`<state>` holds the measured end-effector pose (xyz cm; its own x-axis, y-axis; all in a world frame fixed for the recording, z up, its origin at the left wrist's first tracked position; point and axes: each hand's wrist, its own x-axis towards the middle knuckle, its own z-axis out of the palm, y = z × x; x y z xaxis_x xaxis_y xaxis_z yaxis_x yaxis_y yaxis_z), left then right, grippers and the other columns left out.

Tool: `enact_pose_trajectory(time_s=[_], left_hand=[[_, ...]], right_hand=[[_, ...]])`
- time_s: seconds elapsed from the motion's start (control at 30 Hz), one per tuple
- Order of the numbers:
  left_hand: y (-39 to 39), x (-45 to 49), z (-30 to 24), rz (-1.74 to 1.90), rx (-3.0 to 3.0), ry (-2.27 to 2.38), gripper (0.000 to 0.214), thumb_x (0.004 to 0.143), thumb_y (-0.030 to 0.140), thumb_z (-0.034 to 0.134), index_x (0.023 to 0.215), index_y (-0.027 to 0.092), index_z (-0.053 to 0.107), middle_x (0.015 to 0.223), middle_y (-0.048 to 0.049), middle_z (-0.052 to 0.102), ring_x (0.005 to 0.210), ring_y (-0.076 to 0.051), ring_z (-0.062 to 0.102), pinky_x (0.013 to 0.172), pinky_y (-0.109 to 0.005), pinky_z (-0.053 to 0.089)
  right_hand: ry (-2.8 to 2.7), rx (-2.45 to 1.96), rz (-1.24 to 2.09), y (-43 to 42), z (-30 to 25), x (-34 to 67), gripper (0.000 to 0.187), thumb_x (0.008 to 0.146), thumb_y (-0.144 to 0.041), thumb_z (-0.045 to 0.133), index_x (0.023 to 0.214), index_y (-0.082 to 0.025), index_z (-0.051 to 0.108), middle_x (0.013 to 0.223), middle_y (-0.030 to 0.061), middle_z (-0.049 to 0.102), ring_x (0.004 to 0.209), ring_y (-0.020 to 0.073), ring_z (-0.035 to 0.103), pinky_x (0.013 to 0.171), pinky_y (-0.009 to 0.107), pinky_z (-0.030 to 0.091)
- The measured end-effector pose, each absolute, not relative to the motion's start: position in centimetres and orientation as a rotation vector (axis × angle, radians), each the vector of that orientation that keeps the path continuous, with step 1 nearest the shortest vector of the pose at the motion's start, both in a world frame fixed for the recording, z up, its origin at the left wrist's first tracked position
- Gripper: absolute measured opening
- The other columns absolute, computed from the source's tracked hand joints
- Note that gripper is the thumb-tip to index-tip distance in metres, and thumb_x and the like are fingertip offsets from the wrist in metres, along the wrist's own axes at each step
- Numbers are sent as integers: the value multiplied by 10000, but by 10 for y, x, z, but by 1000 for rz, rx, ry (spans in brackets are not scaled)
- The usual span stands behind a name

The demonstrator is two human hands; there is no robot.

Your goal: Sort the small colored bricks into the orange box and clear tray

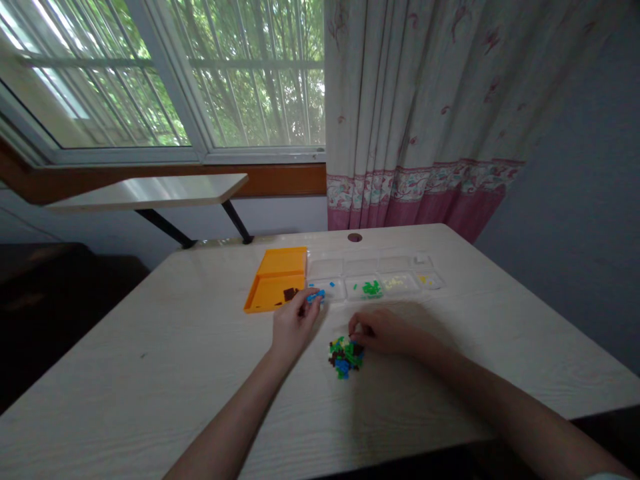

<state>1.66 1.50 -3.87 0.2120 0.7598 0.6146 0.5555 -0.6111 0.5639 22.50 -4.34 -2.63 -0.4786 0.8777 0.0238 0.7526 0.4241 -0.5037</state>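
A small heap of mixed blue, green and brown bricks [344, 357] lies on the pale wooden table [150, 373]. My right hand [383, 331] rests at the heap's right edge, fingers curled down onto a dark brick. My left hand [294, 323] is further back, fingers pinched on a blue brick [315, 295] at the front of a clear sorting tray [373, 273]. The tray's compartments hold blue, green, pale yellow and yellow bricks. An orange tray [275, 280] beside it on the left holds brown bricks [290, 293].
A round cable hole [355, 237] sits at the table's back edge. Behind are a barred window [165, 73], a small shelf on black brackets [150, 190] and a pink-hemmed curtain [415, 113]. A blue-grey wall stands to the right.
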Motion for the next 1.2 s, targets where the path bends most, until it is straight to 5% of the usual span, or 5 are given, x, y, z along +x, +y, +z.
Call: enact_pose_trajectory(time_s=[0.27,0.57,1.2], left_hand=[[25,16,-39,1078,2206,1645,264,796,361,500,957,186,616,518,41,511,474,-101,488,475,-181,317],[6,26,-44,840,2607,825,203,822,272,475,949,194,613,546,31,577,473,-79,507,489,-167,353],[-1,31,-39,944,2655,754,156,818,273,500,888,188,610,498,46,526,443,-72,470,479,-177,337]], right_hand=[[-2319,-1457,681,-43,-26,224,114,811,-270,528,882,-203,587,601,-41,562,531,85,487,542,187,327],[-1997,-1332,857,-38,-38,220,131,797,-292,531,821,-166,560,475,-83,394,431,62,350,438,178,246],[-1678,-1189,1179,-33,-42,217,296,745,-445,566,755,-149,546,455,-93,330,404,49,259,394,185,177]])
